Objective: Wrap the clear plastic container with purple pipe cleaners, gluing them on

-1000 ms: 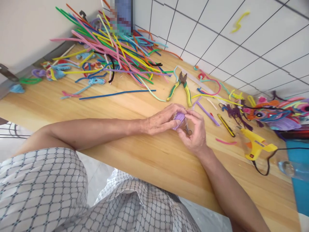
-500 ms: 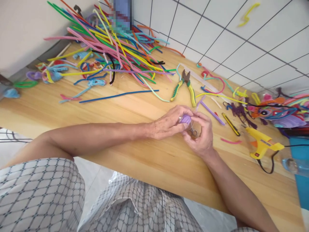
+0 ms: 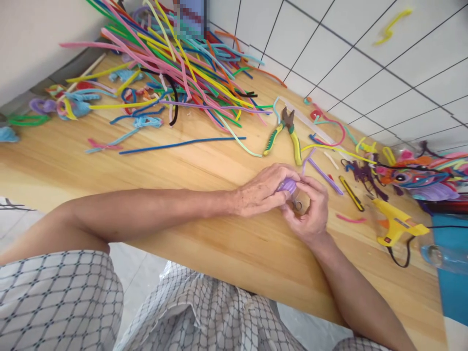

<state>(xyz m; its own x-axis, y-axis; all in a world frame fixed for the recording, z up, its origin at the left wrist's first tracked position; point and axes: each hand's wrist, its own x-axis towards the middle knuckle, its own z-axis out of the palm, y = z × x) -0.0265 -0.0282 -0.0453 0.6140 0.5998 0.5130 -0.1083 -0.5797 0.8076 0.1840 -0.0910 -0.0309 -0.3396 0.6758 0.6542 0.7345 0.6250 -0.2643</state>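
Note:
A small purple bundle of coiled pipe cleaner (image 3: 287, 185) is pinched between the thumb and fingers of my left hand (image 3: 261, 191). My right hand (image 3: 310, 207) curls in from the other side, its fingertips closed on the bundle's right edge. Just below the bundle, a thin metal loop (image 3: 298, 205) shows in the gap of my right hand; what it belongs to is hidden. Beyond my hands lie spread pliers (image 3: 287, 134) with green and yellow handles. A loose purple pipe cleaner (image 3: 324, 173) rests to their right.
A large heap of coloured pipe cleaners (image 3: 190, 68) fills the back left. A blue pipe cleaner (image 3: 183, 145) lies alone in front. On the right are a yellow utility knife (image 3: 351, 193), a yellow glue gun (image 3: 397, 222) with its cord, and a colourful pipe-cleaner figure (image 3: 413, 173).
My view has shifted slightly. Both hands keep hold of the purple bundle, with little visible change in their grip.

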